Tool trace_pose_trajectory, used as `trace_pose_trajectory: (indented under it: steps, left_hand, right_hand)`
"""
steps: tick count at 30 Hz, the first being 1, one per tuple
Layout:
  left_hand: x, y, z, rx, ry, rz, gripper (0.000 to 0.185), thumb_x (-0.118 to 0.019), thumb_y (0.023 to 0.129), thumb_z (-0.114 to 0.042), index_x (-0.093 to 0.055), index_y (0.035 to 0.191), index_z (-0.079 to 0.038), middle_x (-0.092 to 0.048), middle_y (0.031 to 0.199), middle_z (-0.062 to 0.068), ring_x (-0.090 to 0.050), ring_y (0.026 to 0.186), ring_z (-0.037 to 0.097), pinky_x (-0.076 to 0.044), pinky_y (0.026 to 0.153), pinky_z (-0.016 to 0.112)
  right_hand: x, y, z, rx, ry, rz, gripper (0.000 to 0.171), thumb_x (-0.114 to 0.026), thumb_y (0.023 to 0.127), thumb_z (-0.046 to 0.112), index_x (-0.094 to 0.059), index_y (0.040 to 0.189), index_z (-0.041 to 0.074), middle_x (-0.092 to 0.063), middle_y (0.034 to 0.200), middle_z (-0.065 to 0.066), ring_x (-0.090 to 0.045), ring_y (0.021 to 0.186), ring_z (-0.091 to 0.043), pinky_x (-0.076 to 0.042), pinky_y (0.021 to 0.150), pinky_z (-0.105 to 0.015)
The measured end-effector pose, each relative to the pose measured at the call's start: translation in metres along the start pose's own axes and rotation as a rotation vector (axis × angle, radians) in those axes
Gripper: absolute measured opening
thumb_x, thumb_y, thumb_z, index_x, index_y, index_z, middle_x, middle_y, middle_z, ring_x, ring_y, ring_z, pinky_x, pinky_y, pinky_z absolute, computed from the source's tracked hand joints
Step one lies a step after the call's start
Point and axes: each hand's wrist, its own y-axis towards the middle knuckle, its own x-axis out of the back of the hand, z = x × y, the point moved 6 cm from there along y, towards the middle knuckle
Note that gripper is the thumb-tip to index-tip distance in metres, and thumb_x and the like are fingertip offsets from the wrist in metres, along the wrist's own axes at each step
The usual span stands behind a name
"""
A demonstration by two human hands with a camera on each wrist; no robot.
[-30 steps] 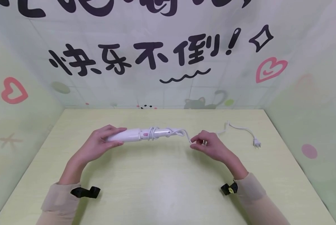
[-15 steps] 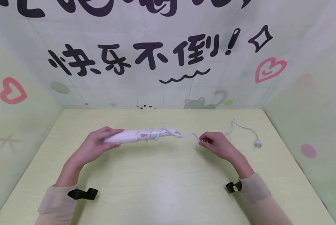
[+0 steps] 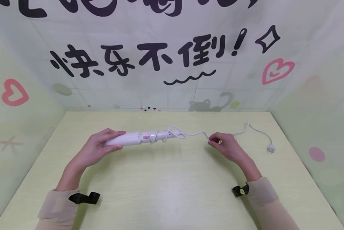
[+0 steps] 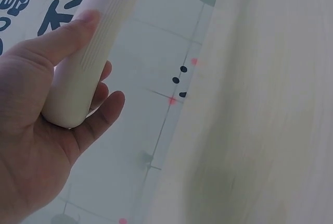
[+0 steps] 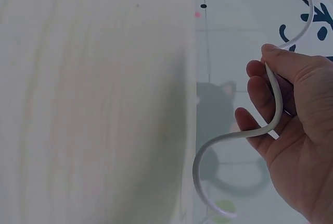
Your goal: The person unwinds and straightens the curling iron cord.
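A white hair iron with a pink switch is held up above the table, lying sideways. My left hand grips its wide end, thumb on one side and fingers on the other. In the left wrist view, the rounded end of the iron rests against the palm. The white cord loops around the narrow end. My right hand pinches this cord to the right of the iron. In the right wrist view, the cord runs between thumb and fingertips and across the curled fingers.
The cord's far part runs over the right side of the pale table to a white plug. Printed curtain-like walls stand behind and at both sides. A black wrist camera sits on each sleeve.
My right hand has moved right, drawing out the stretch of cord between it and the iron. The loops sit looser, and the plug has shifted right. The iron has moved slightly left.
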Motion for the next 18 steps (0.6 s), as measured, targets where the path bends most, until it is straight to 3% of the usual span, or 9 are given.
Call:
trace_pose_trajectory:
  steps: [8,18]
  left_hand:
    - [-0.0017,0.0024,-0.0032,-0.012,0.003,0.003,0.048,-0.082,0.086,-0.002,-0.070,0.132,-0.009,-0.067,0.107,0.002,-0.056,0.088,0.017,-0.046,0.073,0.024]
    - [-0.0044,0.0048,-0.0045,-0.010,-0.003,0.013,0.048,-0.082,0.087,-0.003,-0.071,0.132,-0.010,-0.067,0.107,0.001,-0.056,0.088,0.017,-0.047,0.072,0.024]
  right_hand:
    - [-0.0052,-0.0015,0.0018,0.030,-0.005,0.001,0.033,-0.075,0.090,-0.006,-0.068,0.121,-0.004,-0.071,0.085,-0.002,-0.066,0.078,-0.018,-0.052,0.068,-0.031]
    - [-0.0087,-0.0004,0.0033,0.010,-0.024,0.044,0.038,-0.075,0.090,-0.003,-0.065,0.127,-0.002,-0.073,0.086,-0.003,-0.068,0.080,-0.019,-0.053,0.072,-0.035]
